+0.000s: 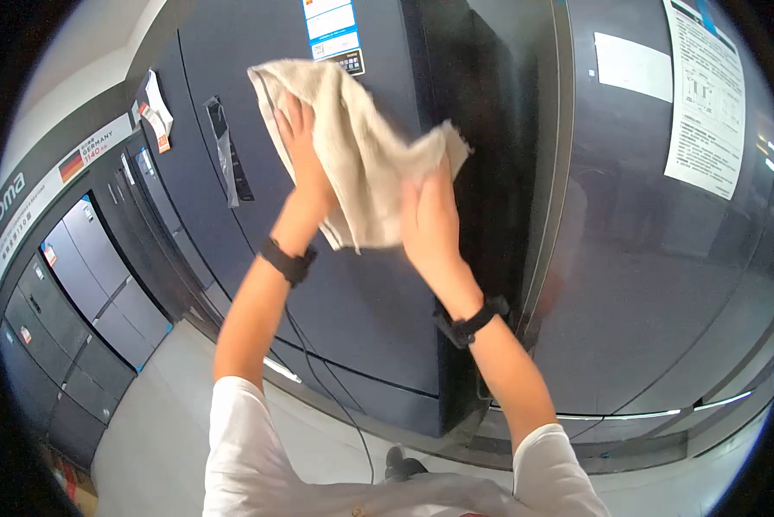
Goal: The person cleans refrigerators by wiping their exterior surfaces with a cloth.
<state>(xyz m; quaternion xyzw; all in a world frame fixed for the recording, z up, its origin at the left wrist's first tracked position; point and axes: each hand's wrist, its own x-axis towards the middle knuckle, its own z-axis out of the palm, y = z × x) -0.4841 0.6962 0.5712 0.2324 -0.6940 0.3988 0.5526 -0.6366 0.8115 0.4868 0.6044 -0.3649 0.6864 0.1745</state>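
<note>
A beige cloth is stretched between my two hands in front of a dark refrigerator door. My left hand holds its left part, with the fingers long against the cloth and the thumb side covered by a fold. At the right end of the cloth, my right hand grips a bunched part; its fingertips are blurred and partly hidden. Both wrists wear black bands. Whether the cloth touches the door all over, I cannot tell.
Another dark refrigerator with a printed sheet stands to the right, past a dark gap. A black cable hangs down to the floor near a shoe. More refrigerators line the left wall. Stickers mark the near door.
</note>
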